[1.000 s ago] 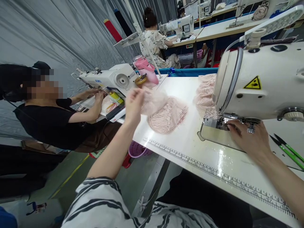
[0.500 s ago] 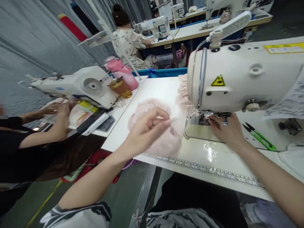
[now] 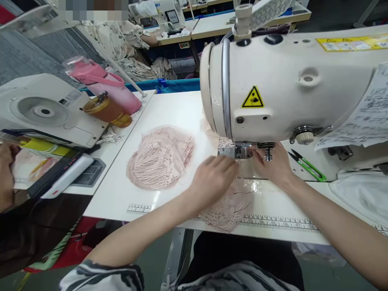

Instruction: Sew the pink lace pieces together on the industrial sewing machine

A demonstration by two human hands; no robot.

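My left hand (image 3: 214, 178) is closed at the front of the sewing machine (image 3: 281, 89), its fingertips curled beside the presser foot (image 3: 238, 152). It grips a pale pink lace piece (image 3: 227, 210), which hangs down from under the hand across the table's printed ruler. My right hand (image 3: 275, 163) is on the other side of the needle area, fingers bent in towards the foot. The machine partly hides its fingertips, and what they pinch cannot be made out. Left of my left hand lies a round pile of pink lace pieces (image 3: 160, 159) with loose dark threads.
Green thread snips (image 3: 309, 165) lie right of my right hand, near white cloth (image 3: 360, 194). A pink bottle (image 3: 106, 87) and an amber cup (image 3: 107, 111) stand at the left beside another sewing machine (image 3: 45, 109). A co-worker's hand (image 3: 6, 173) shows at the far left.
My left hand has moved right, from above the lace pile to the presser foot, and a lace piece now lies beneath it. My right hand stays by the needle. The view has moved closer.
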